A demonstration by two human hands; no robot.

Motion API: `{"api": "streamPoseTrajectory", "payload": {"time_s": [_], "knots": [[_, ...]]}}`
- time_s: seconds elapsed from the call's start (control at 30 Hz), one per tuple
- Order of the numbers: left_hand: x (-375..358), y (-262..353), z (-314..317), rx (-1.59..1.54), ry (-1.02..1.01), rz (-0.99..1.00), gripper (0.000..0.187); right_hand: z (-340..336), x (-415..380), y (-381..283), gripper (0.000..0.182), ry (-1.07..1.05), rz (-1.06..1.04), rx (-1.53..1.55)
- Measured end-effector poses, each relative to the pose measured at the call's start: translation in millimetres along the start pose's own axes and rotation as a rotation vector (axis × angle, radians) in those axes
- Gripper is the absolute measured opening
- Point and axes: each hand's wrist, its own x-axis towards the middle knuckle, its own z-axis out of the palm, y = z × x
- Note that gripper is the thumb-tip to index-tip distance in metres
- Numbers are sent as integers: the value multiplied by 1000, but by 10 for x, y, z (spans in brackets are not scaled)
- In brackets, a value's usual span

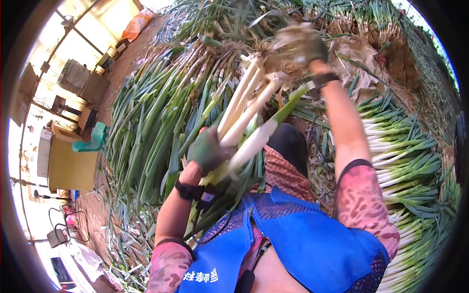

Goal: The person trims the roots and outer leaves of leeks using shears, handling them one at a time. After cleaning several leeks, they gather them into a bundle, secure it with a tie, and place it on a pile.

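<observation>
My left hand (210, 149), in a dark green glove, is closed around a bunch of leeks (246, 105). Their white shafts slant up and right to the roots, and their green leaves hang down by my lap. A loose pale-and-green leaf (266, 132), blurred, crosses in front of the bunch. Up and right of the roots, my right hand (312, 49), also gloved, is smeared by motion. Pale, brownish matter like husks or roots (288, 41) overlaps its fingers; I cannot tell whether they grip it.
A heap of untrimmed leeks (156, 112) lies at left, another pile (220, 19) behind. Rows of cleaned white-stemmed leeks (395, 156) run along the right. A crumpled brown sheet (359, 61) lies beyond my right arm. A green chair (93, 138) and a yellowish cabinet (73, 163) stand far left.
</observation>
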Motion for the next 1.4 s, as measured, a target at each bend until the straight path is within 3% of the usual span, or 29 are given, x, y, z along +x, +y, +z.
{"api": "streamPoseTrajectory", "payload": {"time_s": [0.1,0.17,0.23,0.27,0.33,0.47,0.53,0.63,0.73,0.87,1.0,1.1,1.13,1.2,1.23,1.3,1.37,1.4], "knots": [[-89,-286,-65,-151,-19,117,63,-819,678,906,27,102,36,-168],[31,-508,-6,-169,9,75,65,-1048,1018,1761,27,11,-104,86],[131,-503,32,-74,37,-3,60,-1033,331,1422,27,-88,1,385],[131,-380,71,-12,90,-32,52,-954,172,1434,27,-156,-81,463],[97,-76,119,164,198,-97,42,-622,-33,1523,23,-203,-644,302],[52,48,218,281,194,-84,44,-244,-766,468,26,-342,-705,172],[2,80,275,302,227,-46,43,54,-729,273,33,-433,-907,-147],[-66,127,267,329,219,-55,43,220,-879,-130,46,-718,-628,-488],[-74,72,244,295,190,5,45,403,-882,-109,48,-802,-751,-525],[-62,111,218,344,61,19,50,454,-872,18,37,-1032,-821,-507],[4,32,254,224,10,-9,58,498,-1073,380,37,-729,-911,-434],[26,-39,267,169,-9,1,58,525,-1033,655,38,-541,-996,-135],[21,-6,243,171,-18,-6,58,465,-881,684,37,-806,-734,70],[6,44,193,179,-30,-27,57,370,-626,745,34,-152,-1527,-104],[2,65,171,183,-33,-39,57,308,-370,956,27,-165,-1508,65],[34,0,170,138,-3,2,58,66,-144,1262,25,-241,-1057,375],[75,-220,187,47,65,98,58,-284,-190,1301,27,-322,-606,491],[79,-232,161,43,67,98,57,-447,-245,1353,29,-353,-590,480]]}}
